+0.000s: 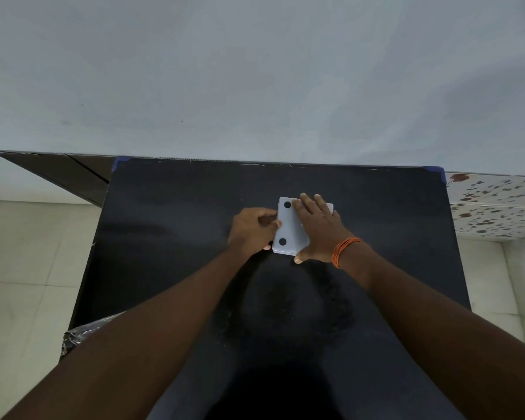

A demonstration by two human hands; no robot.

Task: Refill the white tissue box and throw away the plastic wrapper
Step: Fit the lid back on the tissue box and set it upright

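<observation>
bare black tabletop (170,237) lay open all round the grip, where the flat right hand (319,228) pressed the white rectangular plastic tissue box (288,228) and the curled left hand (252,230) pinched its left edge.

Count on record: one white tissue box (289,228), lying on one black counter (170,237) between the two grips. Two black round pads (287,204) show on its upturned face, one at the far end and one at the near end. Two hands: left hand (252,230) at the box's left edge, right hand (319,227) flat on top. One orange thread band (343,251) on the right wrist. One crinkled item (82,331), possibly plastic wrap, at the counter's near-left corner, well apart from both grips.
</observation>
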